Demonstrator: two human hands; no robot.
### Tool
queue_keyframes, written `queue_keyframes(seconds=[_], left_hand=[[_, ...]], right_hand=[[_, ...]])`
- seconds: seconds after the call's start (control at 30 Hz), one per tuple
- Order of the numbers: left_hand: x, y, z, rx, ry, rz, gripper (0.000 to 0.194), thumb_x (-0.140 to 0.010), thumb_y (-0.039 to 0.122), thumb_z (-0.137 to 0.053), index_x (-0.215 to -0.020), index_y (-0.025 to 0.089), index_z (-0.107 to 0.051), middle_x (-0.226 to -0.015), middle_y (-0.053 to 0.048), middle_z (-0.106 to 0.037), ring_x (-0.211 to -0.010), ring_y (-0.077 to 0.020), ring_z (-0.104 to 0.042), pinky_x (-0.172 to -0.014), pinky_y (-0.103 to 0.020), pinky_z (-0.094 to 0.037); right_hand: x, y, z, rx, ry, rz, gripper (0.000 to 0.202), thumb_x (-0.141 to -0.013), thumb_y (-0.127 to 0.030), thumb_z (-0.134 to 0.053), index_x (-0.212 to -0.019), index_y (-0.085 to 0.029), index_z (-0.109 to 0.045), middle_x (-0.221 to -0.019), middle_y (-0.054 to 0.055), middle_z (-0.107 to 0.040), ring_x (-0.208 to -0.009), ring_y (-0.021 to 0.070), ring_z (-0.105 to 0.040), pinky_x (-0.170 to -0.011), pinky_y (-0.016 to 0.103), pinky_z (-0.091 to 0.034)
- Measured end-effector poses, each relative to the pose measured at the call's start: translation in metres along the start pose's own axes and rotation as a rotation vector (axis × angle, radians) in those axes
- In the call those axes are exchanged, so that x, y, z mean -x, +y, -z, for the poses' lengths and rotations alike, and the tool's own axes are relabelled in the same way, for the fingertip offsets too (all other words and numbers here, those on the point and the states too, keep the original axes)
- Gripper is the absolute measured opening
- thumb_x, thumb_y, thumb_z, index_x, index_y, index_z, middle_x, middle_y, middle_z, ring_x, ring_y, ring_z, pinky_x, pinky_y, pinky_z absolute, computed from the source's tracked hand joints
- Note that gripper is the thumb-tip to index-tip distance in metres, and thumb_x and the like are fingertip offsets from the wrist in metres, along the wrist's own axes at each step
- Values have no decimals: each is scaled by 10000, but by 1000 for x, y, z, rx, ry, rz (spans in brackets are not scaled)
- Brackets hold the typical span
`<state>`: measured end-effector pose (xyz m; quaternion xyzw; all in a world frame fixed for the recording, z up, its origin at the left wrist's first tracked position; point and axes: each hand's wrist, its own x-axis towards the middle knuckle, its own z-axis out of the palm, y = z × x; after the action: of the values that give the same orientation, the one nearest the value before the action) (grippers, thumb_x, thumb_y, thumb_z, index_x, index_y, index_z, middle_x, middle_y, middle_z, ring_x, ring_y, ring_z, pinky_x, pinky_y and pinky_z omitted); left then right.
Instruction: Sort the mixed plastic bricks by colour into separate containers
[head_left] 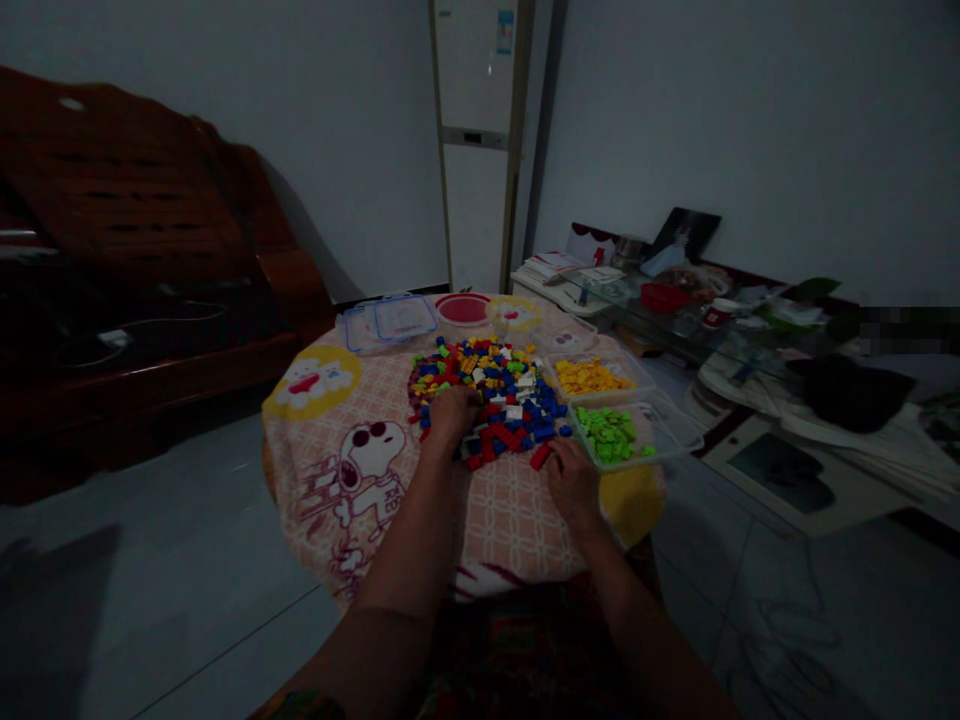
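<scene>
Picking through mixed brick pile [498,384] on the surface [517,520] looks in hand: left hand [452,412] dips in, grip hidden; right hand [571,474], fingers curled, meets a red brick [540,457], hold unclear, next move calling for a clean pinch.

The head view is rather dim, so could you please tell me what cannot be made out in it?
In the head view:
Left hand: its own back hides the fingertips, so any grip is unclear.
Brick pile: its top layer hides what lies beneath.
Blue sticker on the tall white unit: print too small to read.
Wooden bench: cut off by the left edge.
</scene>
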<state>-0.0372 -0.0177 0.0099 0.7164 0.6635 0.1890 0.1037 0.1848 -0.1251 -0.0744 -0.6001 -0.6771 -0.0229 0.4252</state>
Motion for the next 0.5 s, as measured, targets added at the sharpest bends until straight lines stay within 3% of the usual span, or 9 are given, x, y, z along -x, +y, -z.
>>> queue_keyframes(seconds=[0.27, 0.5], left_hand=[[1, 5, -7, -41, -55, 14, 353, -779, 114, -609, -1044, 249, -799, -1096, -105, -771, -1093, -307, -689, -853, -339, -521], [-5, 6, -15, 262, 46, -58, 265, -825, 181, -640, -1046, 198, -784, -1044, -81, -782, -971, -240, -716, -869, -318, -531]], right_hand=[[-1, -2, 3, -22, 0, -18, 328, -905, -128, -457, -1052, -187, -745, -1118, 111, -729, -1052, 223, -653, -970, 365, -517], [-2, -3, 4, -24, 1, -20, 309, -908, -128, -456, -1002, -193, -743, -1060, 99, -726, -987, 209, -654, -927, 336, -519]])
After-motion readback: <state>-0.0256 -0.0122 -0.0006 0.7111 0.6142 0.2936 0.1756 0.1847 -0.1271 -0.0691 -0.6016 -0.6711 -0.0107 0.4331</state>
